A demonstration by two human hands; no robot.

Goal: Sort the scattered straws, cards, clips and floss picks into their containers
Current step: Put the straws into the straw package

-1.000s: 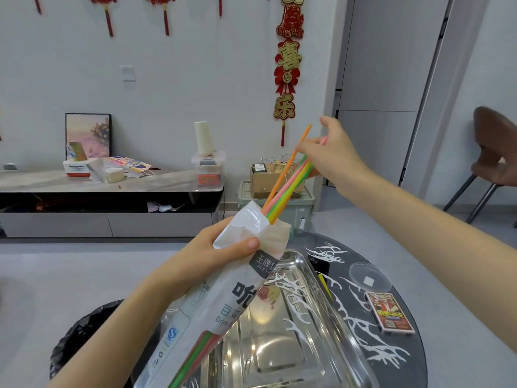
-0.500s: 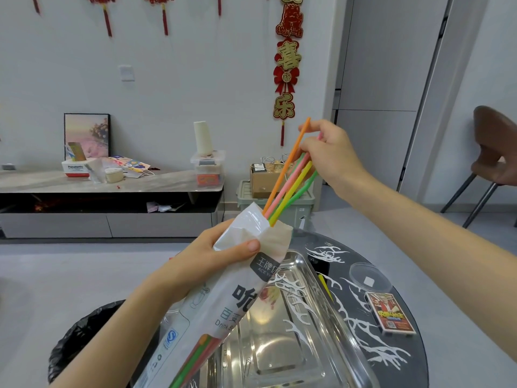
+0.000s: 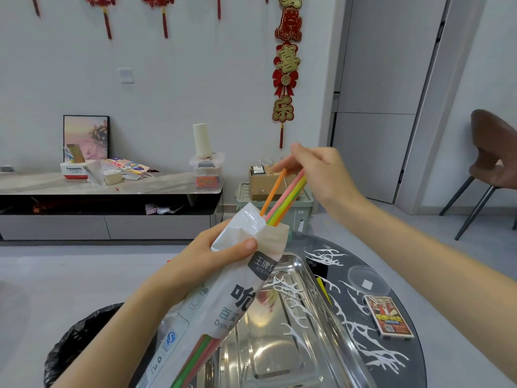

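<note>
Coloured straws (image 3: 282, 196) stick halfway out of the white straw bag (image 3: 223, 306), which is held tilted above the steel tray (image 3: 282, 357). The left hand (image 3: 204, 264) grips the bag just under its open mouth, and the right hand (image 3: 321, 172) pinches the straws' upper ends. More straws show through the bag's clear lower end. Just beside the tray's right rim, a yellow straw (image 3: 323, 289), a clear lid (image 3: 366, 281) and a card box (image 3: 389, 317) lie on the dark round table (image 3: 402, 357).

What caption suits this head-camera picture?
Right hand pinches coloured straws poking from a straw bag held by the left hand, above a steel tray.
</note>
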